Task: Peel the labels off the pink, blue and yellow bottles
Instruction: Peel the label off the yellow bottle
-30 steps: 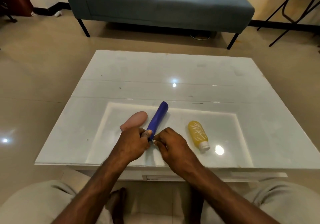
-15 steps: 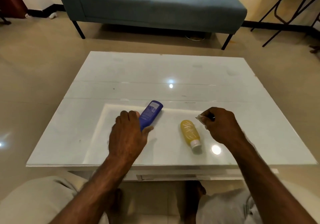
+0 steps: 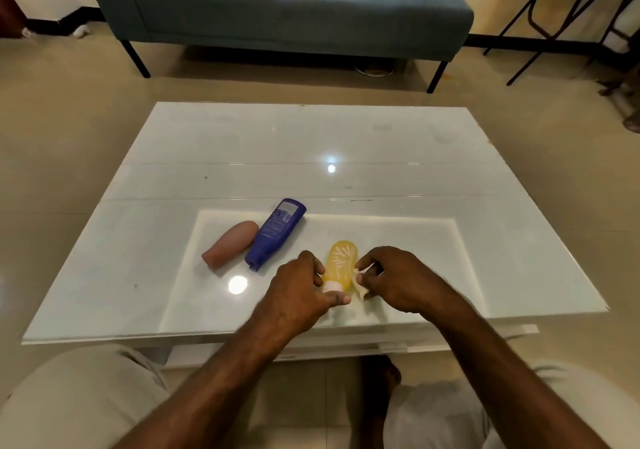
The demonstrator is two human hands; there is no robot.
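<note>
A yellow bottle (image 3: 341, 263) lies on the white glass table (image 3: 311, 143) with its white cap toward me. My left hand (image 3: 298, 292) grips its cap end. My right hand (image 3: 394, 280) is just right of the bottle and pinches a small crumpled white label piece (image 3: 362, 277) between its fingers. A blue bottle (image 3: 275, 232) with a printed label facing up lies to the left, touching nothing. A pink bottle (image 3: 230, 244) lies beside it, further left.
A grey-blue sofa (image 3: 294, 8) stands beyond the table. Black chair legs (image 3: 554, 15) are at the far right. My knees and a foot show below the table's near edge.
My left hand let go of the blue bottle and moved right to the yellow bottle's cap. My right hand, still holding the peeled label piece, came back left beside the yellow bottle.
</note>
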